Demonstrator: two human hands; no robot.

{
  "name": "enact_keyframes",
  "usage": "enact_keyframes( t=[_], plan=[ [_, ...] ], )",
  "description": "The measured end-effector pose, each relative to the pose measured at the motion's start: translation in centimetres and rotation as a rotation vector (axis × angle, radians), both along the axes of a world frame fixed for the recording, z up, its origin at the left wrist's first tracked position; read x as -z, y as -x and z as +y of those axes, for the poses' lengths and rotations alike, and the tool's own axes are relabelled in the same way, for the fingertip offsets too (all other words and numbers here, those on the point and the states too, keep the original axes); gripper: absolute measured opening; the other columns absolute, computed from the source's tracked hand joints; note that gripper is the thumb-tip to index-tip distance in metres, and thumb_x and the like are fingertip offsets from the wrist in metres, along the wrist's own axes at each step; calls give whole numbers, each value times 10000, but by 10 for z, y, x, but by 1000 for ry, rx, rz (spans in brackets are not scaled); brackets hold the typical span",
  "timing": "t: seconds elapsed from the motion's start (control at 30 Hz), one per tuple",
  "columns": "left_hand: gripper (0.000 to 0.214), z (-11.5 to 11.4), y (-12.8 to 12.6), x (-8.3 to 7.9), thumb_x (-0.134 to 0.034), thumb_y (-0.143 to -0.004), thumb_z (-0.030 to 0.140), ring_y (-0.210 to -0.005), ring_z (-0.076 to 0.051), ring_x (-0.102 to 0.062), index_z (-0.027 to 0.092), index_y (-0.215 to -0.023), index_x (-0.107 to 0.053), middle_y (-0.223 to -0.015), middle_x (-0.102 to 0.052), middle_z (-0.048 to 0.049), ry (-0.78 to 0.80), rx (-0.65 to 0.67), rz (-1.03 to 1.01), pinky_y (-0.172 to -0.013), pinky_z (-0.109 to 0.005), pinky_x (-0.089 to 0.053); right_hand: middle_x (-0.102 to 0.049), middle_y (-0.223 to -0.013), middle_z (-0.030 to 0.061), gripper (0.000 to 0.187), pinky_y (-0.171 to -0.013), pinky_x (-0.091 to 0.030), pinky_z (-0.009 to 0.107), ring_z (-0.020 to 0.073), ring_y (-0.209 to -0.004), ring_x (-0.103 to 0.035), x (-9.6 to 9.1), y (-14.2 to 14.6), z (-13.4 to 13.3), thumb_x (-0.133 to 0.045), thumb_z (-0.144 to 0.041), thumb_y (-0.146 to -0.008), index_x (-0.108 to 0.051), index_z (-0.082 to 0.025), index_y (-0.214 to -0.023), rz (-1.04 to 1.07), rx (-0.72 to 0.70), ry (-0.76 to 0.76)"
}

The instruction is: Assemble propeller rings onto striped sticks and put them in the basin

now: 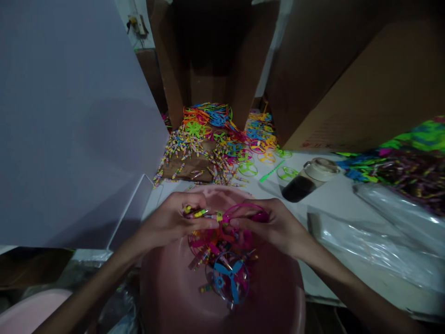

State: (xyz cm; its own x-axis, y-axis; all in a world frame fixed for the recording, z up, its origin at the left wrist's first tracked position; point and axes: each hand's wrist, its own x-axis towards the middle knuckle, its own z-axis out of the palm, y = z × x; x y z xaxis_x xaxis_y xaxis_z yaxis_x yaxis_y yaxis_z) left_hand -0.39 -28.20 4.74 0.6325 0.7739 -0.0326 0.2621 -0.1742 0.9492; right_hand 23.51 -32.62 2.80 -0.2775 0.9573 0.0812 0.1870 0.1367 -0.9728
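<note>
My left hand (174, 218) is closed on several small patterned sticks (200, 213) with yellow and green parts. My right hand (278, 225) grips a pink ringed toy propeller (245, 205). The two hands meet above a large pink basin (153, 283), with one stick's end at the propeller's middle; whether they are joined I cannot tell. Below, inside the basin, lie a blue ringed propeller (231, 274) and several pink and orange toy parts, some with patterned sticks. The hands hide part of this pile.
Loose patterned sticks (184, 141) and coloured propellers (246, 169) spread across the white table behind the basin. To the right stand a dark-filled bottle (309, 179) and clear plastic bags (365, 250). Cardboard boxes (333, 102) and a grey panel (76, 130) flank the area.
</note>
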Motion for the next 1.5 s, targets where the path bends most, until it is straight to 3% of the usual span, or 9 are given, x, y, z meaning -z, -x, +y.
enact_keyframes(
  t=[0.17, 0.53, 0.63, 0.77, 0.87, 1.03, 1.3, 1.37, 1.5],
  plan=[
    [220, -3, 3, 2, -746, -858, 375, -613, -95, -466, 179, -773, -694, -671, -553, 41, -281, 17, 89, -545, -181, -359, -807, -888, -8, 124, -654, -535, 276, 189, -759, -734, 2, 2, -5, -748, -358, -860, -814, -304, -951, -124, 1, -100],
    [192, -11, 8, -4, -694, -912, 346, -523, -77, -398, 181, -815, -680, -589, -480, 74, -568, -4, 252, -508, -193, -307, -775, -791, 48, 199, -584, -482, 274, 182, -636, -693, 7, 7, -23, -569, -258, -961, -761, -217, -991, -496, 64, -571],
    [162, -15, 11, -6, -694, -916, 318, -544, -83, -476, 186, -826, -676, -625, -571, 55, -627, 19, 240, -542, -194, -363, -780, -809, 19, 177, -593, -491, 258, 158, -632, -686, 4, 8, -21, -611, -273, -955, -768, -240, -1028, -377, 51, -437],
    [85, -19, 12, -1, -684, -925, 273, -741, -130, -672, 193, -949, -703, -873, -752, -30, -561, 84, 127, -706, -213, -491, -784, -828, -2, 125, -597, -509, 247, 152, -669, -696, 1, 6, -11, -731, -365, -880, -789, -255, -878, -63, -64, -10],
    [88, -22, 12, 1, -675, -931, 261, -721, -133, -674, 182, -957, -705, -851, -751, -35, -536, 95, 80, -700, -223, -500, -765, -744, 9, 176, -544, -487, 234, 142, -615, -672, 1, 4, -6, -791, -381, -823, -775, -210, -789, 82, -146, 195],
    [62, -22, 11, 1, -705, -910, 210, -718, -114, -645, 161, -931, -673, -804, -712, -1, -527, 185, 99, -690, -201, -463, -769, -706, 39, 228, -533, -480, 243, 148, -577, -665, 1, 8, -9, -801, -404, -808, -759, -180, -803, 105, -199, 330],
    [98, -12, 9, 12, -705, -916, 268, -643, -75, -571, 202, -849, -675, -726, -663, 70, -409, 227, 206, -621, -175, -380, -756, -743, 3, 144, -544, -446, 231, 124, -613, -628, 20, 7, -1, -776, -354, -838, -768, -212, -814, 94, -290, 282],
    [181, -3, 12, 16, -683, -929, 337, -651, -82, -564, 200, -813, -670, -712, -648, 69, -406, 122, 219, -634, -177, -379, -756, -789, 1, 152, -589, -472, 235, 129, -666, -642, 22, -1, 5, -788, -357, -826, -781, -214, -877, 20, -333, 268],
    [427, 16, 20, 26, -540, -974, 487, -545, -100, -446, 184, -677, -588, -573, -492, 62, -336, -344, 176, -553, -210, -330, -773, -964, 24, 297, -780, -543, 291, 189, -880, -696, 22, -21, 29, -776, -442, -823, -784, -208, -1005, -151, -384, 212]
  ],
)
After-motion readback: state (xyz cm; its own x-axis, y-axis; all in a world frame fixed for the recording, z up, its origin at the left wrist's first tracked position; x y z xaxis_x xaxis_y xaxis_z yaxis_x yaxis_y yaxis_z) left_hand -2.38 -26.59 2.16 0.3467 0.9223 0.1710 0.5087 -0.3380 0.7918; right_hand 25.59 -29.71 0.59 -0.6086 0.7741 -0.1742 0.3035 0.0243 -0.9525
